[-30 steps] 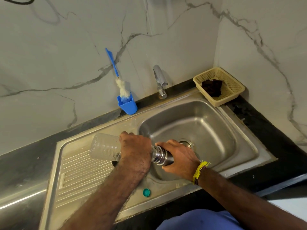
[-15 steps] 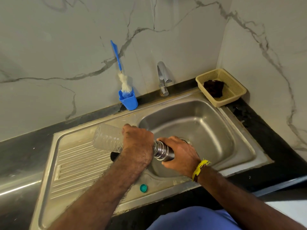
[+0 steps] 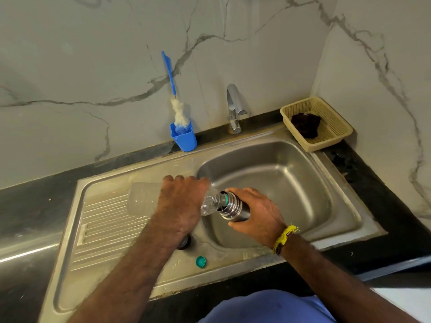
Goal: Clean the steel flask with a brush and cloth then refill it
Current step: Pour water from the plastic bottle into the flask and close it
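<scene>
My right hand [image 3: 254, 210] grips the steel flask [image 3: 233, 209] over the left part of the sink basin [image 3: 291, 183], its open mouth tilted up to the left. My left hand [image 3: 179, 201] holds a clear plastic bottle [image 3: 142, 201] lying nearly sideways, its neck pushed into the flask's mouth. A little water shows in the bottle's neck. The blue-handled brush [image 3: 176, 103] stands in a blue cup [image 3: 184, 137] at the wall. A dark cloth [image 3: 305, 124] lies in the beige basket [image 3: 333, 127] at the back right.
A green bottle cap [image 3: 200, 261] lies on the sink's front rim. A dark round object [image 3: 184, 242], partly hidden under my left forearm, sits beside it. The tap [image 3: 234, 108] stands behind the basin. The ribbed drainboard [image 3: 105, 224] is on the left.
The flask has tipped more upright and both hands have shifted slightly. The bottle's neck and the flask's mouth, earlier hidden between my hands, are now in sight.
</scene>
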Demonstrator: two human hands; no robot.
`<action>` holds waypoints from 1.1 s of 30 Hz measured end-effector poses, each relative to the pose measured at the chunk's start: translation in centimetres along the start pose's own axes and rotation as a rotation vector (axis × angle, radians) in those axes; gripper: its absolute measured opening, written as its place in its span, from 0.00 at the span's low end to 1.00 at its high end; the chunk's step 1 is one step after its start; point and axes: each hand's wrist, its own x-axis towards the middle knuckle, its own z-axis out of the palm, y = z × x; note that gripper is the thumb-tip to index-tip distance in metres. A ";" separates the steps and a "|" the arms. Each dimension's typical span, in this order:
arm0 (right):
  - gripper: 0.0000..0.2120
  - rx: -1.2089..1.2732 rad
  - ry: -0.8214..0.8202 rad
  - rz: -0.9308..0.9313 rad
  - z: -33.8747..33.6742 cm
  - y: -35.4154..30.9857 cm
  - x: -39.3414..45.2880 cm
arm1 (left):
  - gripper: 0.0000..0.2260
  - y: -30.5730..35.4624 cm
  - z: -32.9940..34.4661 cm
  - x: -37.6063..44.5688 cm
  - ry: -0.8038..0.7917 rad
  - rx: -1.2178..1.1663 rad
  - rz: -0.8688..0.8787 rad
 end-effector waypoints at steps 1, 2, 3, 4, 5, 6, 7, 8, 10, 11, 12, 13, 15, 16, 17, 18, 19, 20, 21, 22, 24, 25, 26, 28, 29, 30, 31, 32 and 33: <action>0.35 0.020 0.014 -0.004 -0.1 0.0 0.0 | 0.27 -0.4 0.5 -0.2 0.023 -0.053 -0.007; 0.35 0.044 0.028 -0.008 -0.1 -0.1 0.1 | 0.29 -0.8 1.1 -0.3 0.040 -0.107 -0.013; 0.35 0.069 0.044 -0.010 -0.2 -0.3 0.1 | 0.30 -1.3 1.8 -0.3 0.053 -0.159 -0.015; 0.35 0.092 0.062 -0.014 -0.2 -0.5 0.2 | 0.32 -1.7 2.5 -0.5 0.063 -0.219 -0.021; 0.35 0.118 0.088 -0.020 -0.2 -0.7 0.3 | 0.33 -2.1 3.2 -0.7 0.076 -0.286 -0.030; 0.35 0.150 0.115 -0.027 -0.2 -0.8 0.4 | 0.35 -2.4 3.9 -0.9 0.094 -0.354 -0.043; 0.35 0.191 0.137 -0.025 -0.1 -1.0 0.6 | 0.36 -2.7 4.6 -1.1 0.112 -0.414 -0.058; 0.35 0.238 0.158 -0.012 0.1 -1.1 0.7 | 0.36 -3.0 5.2 -1.2 0.127 -0.464 -0.076; 0.35 0.323 0.193 0.022 0.6 -1.3 1.2 | 0.38 -4.0 6.1 -1.0 0.184 -0.597 -0.137; 0.35 0.354 0.208 0.041 0.9 -1.4 1.5 | 0.38 -4.7 6.4 -0.7 0.236 -0.693 -0.178; 0.35 0.380 0.221 0.059 1.3 -1.4 1.7 | 0.38 -5.5 6.6 -0.3 0.307 -0.794 -0.223; 0.35 0.401 0.233 0.073 1.5 -1.5 1.9 | 0.37 -6.3 6.7 0.3 0.397 -0.882 -0.267; 0.36 0.413 0.234 0.091 2.2 -1.7 2.3 | 0.35 -8.3 6.9 1.6 0.583 -1.024 -0.369; 0.36 0.410 0.233 0.098 2.5 -1.8 2.5 | 0.33 -9.3 6.9 2.4 0.658 -1.094 -0.417; 0.36 0.411 0.236 0.103 2.7 -1.9 2.6 | 0.32 -10.3 7.0 3.4 0.712 -1.168 -0.453; 0.36 0.415 0.240 0.109 2.9 -1.9 2.7 | 0.32 -11.1 7.0 4.5 0.743 -1.238 -0.477; 0.36 0.421 0.240 0.115 3.1 -2.0 2.8 | 0.31 -11.9 7.2 5.8 0.757 -1.302 -0.490; 0.36 0.426 0.237 0.123 3.2 -2.1 2.9 | 0.31 -12.4 7.5 7.1 0.755 -1.359 -0.497; 0.36 0.431 0.232 0.125 3.2 -2.2 2.9 | 0.31 -12.9 8.0 8.5 0.741 -1.415 -0.498; 0.35 0.435 0.226 0.128 3.1 -2.3 2.8 | 0.31 -13.2 8.5 9.9 0.714 -1.460 -0.505; 0.34 0.436 0.233 0.139 2.9 -2.5 2.5 | 0.33 -13.7 9.8 12.5 0.657 -1.509 -0.506; 0.33 0.429 0.252 0.145 2.9 -2.6 2.3 | 0.34 -13.9 10.5 13.7 0.636 -1.521 -0.488; 0.33 0.413 0.279 0.152 2.8 -2.6 2.1 | 0.34 -14.1 11.1 15.0 0.614 -1.522 -0.467; 0.34 0.384 0.325 0.174 2.8 -2.6 1.7 | 0.32 -14.6 12.0 16.9 0.575 -1.509 -0.426; 0.34 0.379 0.344 0.190 2.8 -2.5 1.6 | 0.31 -14.8 12.5 17.9 0.553 -1.510 -0.406; 0.34 0.375 0.357 0.206 2.8 -2.4 1.5 | 0.31 -15.0 13.0 18.6 0.529 -1.511 -0.387; 0.34 0.370 0.363 0.220 2.9 -2.3 1.5 | 0.31 -15.2 13.5 19.2 0.509 -1.512 -0.366; 0.34 0.365 0.366 0.228 3.0 -2.2 1.5 | 0.31 -15.2 14.1 19.6 0.491 -1.514 -0.349; 0.34 0.362 0.371 0.234 3.0 -2.2 1.5 | 0.31 -15.4 14.6 19.9 0.485 -1.524 -0.331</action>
